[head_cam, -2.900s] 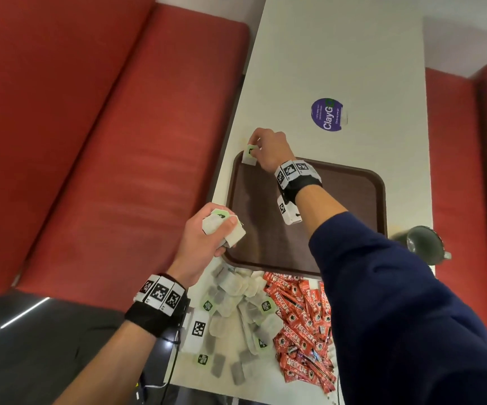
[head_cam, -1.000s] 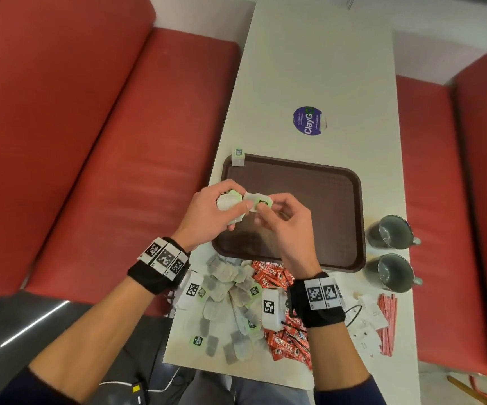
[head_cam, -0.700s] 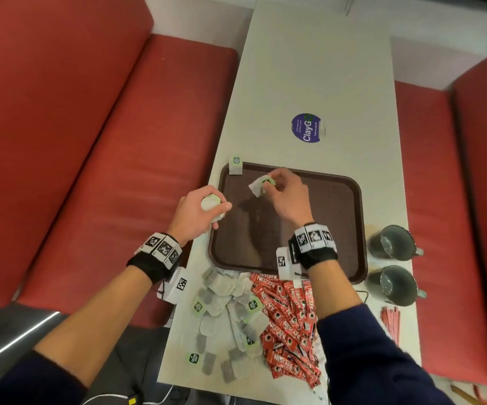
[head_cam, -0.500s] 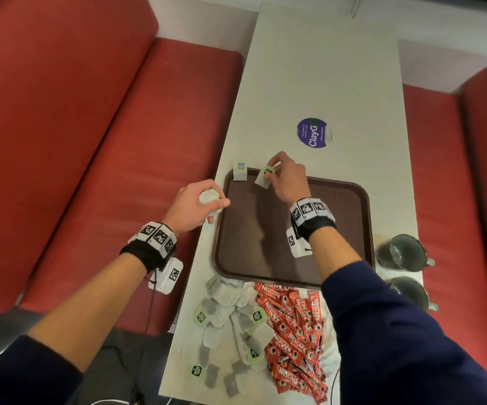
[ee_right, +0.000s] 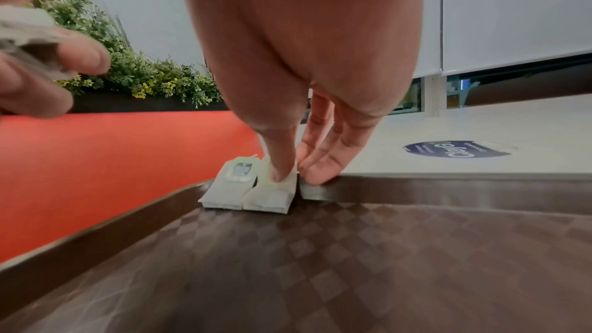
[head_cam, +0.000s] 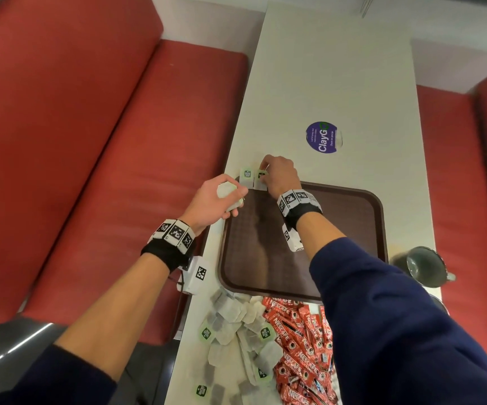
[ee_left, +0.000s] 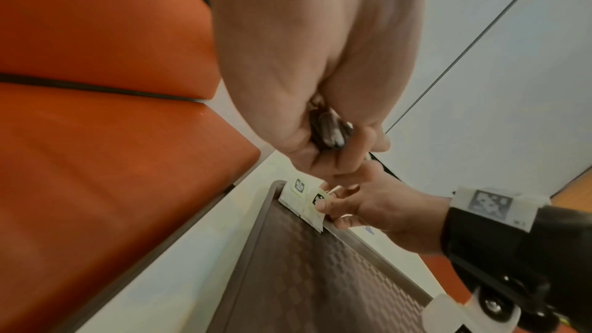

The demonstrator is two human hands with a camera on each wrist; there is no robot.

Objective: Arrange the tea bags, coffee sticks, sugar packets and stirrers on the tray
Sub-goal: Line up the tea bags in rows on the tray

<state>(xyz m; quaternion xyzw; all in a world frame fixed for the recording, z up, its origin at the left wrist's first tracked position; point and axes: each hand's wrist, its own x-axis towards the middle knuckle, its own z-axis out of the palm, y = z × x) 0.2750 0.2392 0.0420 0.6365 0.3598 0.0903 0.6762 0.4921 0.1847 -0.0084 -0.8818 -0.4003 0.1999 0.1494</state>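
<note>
At the left of the head view the left hand hangs over the tray's left rim, its fingers curled round a small bunch of spare tea bags. Right of it, in the upper middle of the frame, a first tea bag leans on the tray's far rim at the corner, and the right hand sets a second tea bag just beside it, touching. The step in hand looks to be the start of a tea bag row; next, the right hand would need to let go and take another bag from the left.

The right wrist view shows what the head view hides: the thumb presses the second bag's tag while straight fingertips rest on the rim. At the bottom of the head view, loose tea bags lie left of red Nescafé coffee sticks on the table; sugar packets and stirrers are not seen.
</note>
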